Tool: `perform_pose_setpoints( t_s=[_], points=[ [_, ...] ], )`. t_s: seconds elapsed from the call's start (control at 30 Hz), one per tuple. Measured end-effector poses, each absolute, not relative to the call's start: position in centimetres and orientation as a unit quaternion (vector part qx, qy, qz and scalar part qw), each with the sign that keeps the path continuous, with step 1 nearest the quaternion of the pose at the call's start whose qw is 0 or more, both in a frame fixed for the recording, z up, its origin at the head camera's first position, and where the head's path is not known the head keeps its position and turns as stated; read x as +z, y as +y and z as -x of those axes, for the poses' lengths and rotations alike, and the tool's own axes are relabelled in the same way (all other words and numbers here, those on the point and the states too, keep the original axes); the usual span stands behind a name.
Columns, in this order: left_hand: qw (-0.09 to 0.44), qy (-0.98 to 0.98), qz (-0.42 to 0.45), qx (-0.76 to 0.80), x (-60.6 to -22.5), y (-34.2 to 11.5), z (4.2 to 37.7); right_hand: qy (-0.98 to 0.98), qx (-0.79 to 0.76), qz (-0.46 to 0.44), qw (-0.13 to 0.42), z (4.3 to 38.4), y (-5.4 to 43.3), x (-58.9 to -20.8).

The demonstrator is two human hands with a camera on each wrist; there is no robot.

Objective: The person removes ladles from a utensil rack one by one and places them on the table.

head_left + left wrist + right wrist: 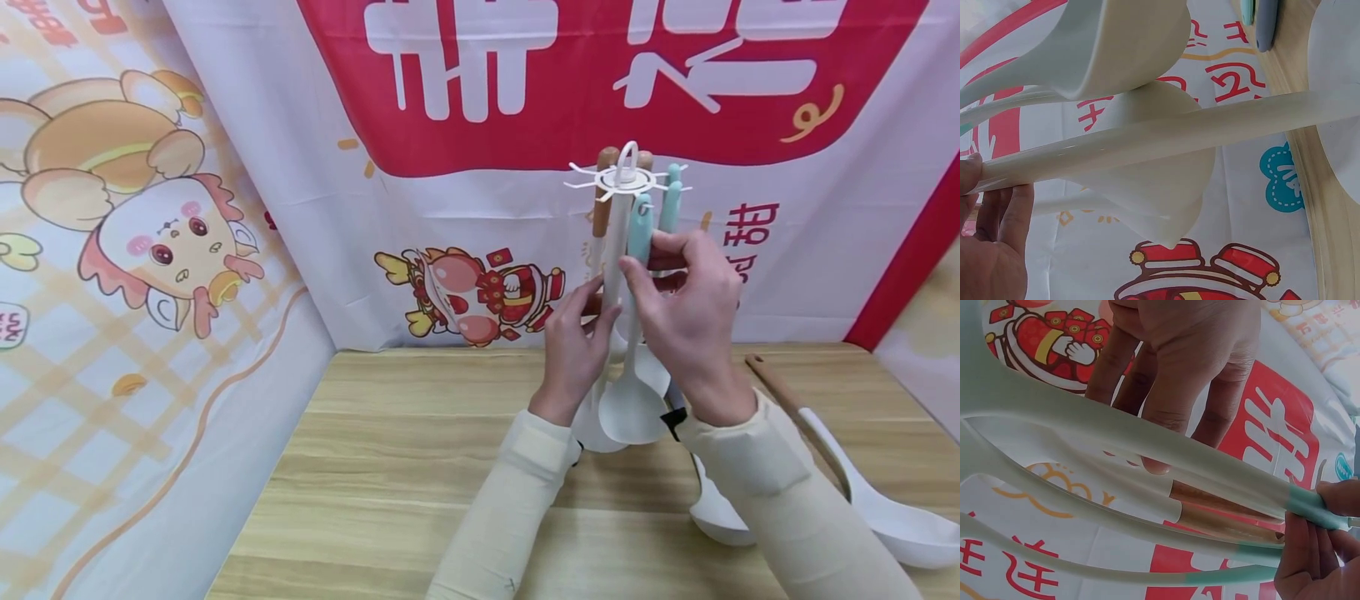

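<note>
Both hands work right of frame centre: the left hand [572,354] pinches a white rack pole [617,237], the right hand [693,312] a teal-handled utensil [632,408]; a slack left grip might let the pole topple.

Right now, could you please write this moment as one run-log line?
left hand grips upright rack | right hand pinches teal-handled utensil | brown-handled utensils hang on rack | wooden-handled ladle lies on table

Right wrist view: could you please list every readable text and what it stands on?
"连", probably: red character on the cloth backdrop.
White characters on the red panel: partly hidden, unreadable.
Left-edge red character: cut off.
Teal badge, upper-right characters: too small or blurred.
</note>
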State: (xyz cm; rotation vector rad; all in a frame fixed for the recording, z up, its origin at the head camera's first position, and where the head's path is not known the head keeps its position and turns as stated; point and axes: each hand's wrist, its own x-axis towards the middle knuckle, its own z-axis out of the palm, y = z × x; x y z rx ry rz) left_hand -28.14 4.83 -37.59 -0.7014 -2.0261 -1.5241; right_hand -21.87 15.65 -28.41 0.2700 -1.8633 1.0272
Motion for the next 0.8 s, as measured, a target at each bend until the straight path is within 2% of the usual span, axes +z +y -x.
perform_pose_setpoints(
  t_s=[0.8],
  points=[
    [0.252,-0.751,0.255,-0.554,-37.82,4.85,28.40,-0.769,0.422,-0.088,0.472,21.99,14.98,-27.48]
  ],
)
